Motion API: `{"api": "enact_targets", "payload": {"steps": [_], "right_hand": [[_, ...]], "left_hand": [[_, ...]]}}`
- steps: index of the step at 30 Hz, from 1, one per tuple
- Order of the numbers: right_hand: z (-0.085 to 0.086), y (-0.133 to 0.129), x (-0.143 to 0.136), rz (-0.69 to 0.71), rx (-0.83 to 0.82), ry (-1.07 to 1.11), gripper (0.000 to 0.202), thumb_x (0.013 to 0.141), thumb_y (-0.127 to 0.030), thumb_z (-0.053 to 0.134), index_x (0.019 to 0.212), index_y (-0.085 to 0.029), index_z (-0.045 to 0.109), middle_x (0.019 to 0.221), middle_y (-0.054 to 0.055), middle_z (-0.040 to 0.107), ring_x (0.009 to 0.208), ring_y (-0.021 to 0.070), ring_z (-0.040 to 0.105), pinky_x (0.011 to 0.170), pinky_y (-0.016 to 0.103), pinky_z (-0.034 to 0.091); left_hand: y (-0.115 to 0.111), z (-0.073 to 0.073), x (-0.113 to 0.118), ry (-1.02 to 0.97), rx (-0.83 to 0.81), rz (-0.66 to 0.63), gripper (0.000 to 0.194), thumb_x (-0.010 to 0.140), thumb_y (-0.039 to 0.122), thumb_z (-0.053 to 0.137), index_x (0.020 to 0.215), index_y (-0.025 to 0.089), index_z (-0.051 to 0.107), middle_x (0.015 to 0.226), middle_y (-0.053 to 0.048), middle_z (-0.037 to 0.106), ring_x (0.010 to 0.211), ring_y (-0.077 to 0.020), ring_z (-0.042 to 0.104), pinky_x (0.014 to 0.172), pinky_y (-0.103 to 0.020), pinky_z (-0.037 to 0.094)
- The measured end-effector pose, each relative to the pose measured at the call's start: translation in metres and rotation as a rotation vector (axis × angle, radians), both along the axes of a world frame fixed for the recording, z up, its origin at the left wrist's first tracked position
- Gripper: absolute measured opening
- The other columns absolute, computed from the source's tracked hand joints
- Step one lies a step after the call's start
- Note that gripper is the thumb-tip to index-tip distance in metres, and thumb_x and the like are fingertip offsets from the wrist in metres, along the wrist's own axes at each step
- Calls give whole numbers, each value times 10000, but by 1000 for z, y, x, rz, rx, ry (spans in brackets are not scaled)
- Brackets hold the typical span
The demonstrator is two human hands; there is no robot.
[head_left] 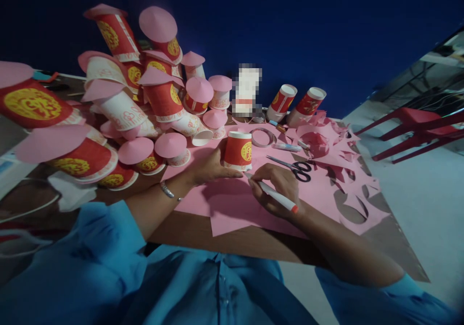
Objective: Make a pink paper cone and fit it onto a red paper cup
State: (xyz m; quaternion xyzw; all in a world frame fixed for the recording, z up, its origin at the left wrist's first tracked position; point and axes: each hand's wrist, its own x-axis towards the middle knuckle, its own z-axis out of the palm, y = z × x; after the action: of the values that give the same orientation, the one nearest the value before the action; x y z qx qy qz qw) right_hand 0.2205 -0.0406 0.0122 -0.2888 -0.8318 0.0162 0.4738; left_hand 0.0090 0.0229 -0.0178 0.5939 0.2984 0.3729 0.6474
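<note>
My left hand is closed around the left side of a red paper cup with a yellow emblem and a white base. The cup is held over a pink paper sheet. In my right hand is a white marker pen with a red end pointing back toward me. Its front end is near the lower right of the cup; whether it touches cannot be seen. A pair of scissors lies on the pink paper beyond my right hand.
Many paper cups with pink cone tops are piled at the left. Two red cups stand at the back. A tape roll, a capped pen and pink paper scraps lie on the table. A red chair stands at right.
</note>
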Motion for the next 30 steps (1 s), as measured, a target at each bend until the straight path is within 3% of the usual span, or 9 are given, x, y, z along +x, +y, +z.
{"api": "enact_targets", "payload": {"steps": [20, 30], "right_hand": [[-3, 2, -3, -2, 18, 8, 158, 903, -76, 654, 937, -222, 602, 728, 12, 708, 628, 152, 681, 598, 265, 534], [-3, 4, -2, 17, 16, 5, 141, 918, -98, 664, 950, -221, 605, 763, 18, 718, 656, 152, 688, 603, 262, 544]], "left_hand": [[-2, 3, 1, 64, 29, 29, 1059, 603, 375, 986, 1460, 231, 382, 1495, -186, 554, 1404, -407, 536, 1131, -573, 470], [-5, 8, 2, 172, 19, 71, 957, 610, 413, 981, 1366, 206, 430, 1310, -152, 662, 1218, -360, 657, 980, -506, 557]]}}
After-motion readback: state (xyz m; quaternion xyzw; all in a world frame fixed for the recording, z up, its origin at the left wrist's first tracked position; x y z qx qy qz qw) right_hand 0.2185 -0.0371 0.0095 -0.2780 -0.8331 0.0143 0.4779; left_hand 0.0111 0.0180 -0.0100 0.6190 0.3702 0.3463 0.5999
